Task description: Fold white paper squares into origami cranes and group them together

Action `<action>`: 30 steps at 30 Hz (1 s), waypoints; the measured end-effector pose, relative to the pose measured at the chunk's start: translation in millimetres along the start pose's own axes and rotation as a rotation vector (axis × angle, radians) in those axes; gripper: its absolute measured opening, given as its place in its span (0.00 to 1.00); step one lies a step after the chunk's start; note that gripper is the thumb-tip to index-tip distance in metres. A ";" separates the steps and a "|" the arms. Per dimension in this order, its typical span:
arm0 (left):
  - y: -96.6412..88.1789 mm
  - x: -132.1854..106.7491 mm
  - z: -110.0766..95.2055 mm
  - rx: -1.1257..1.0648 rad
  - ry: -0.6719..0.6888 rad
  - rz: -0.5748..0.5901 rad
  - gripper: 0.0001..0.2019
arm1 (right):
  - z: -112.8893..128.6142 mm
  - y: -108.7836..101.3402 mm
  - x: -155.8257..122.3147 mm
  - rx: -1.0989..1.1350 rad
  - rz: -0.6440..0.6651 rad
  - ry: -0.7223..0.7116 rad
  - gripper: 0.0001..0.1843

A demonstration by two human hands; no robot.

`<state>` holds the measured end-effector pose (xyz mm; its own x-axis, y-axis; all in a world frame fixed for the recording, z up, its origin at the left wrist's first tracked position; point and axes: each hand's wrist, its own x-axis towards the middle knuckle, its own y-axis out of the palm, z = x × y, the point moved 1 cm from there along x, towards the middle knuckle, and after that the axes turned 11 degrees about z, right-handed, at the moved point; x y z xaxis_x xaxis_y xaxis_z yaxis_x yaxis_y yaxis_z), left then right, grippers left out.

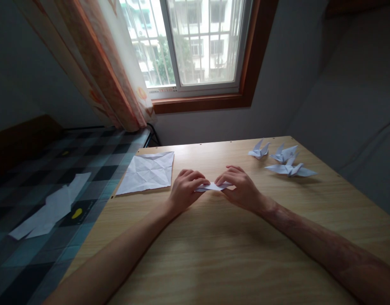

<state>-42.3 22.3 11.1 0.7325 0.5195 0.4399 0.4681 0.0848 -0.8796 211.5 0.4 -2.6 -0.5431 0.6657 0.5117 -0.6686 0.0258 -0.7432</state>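
While I watch from the head view, the bench (198, 258) spreads widest, pale wood beneath both arms. Left of it, I see the bed (29, 169) under a dark checked cover. Beyond the bench's far edge stands the window (209, 46), and the curtain (109, 55) hangs on its left.

A creased sheet (150, 171) lies flat along the bench's left edge. Out on the bed, I make out white scraps (57, 205), overlapping. Toward the far right corner of the bench sit three folded birds (291, 170), wings spread, close together.

My left hand (186, 186) and right hand (242, 186) meet near the bench's middle, just apart. On each, the fingers (196, 174) are nearly closed, thumb below, pinching one end of the folded strip (213, 186). It spans the gap between them, narrow and roughly level; whether it touches the wood, I cannot tell.
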 end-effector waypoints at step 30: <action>8.7 2.2 1.5 -0.168 0.100 0.213 0.07 | -12.1 -0.9 -5.7 -0.003 0.227 -0.083 0.08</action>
<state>-37.4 25.4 4.1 0.8644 0.4233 0.2714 0.3676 -0.1637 -0.9154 221.3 5.6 -10.1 -0.7196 0.5907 0.3650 -0.5232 -0.1156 -0.8443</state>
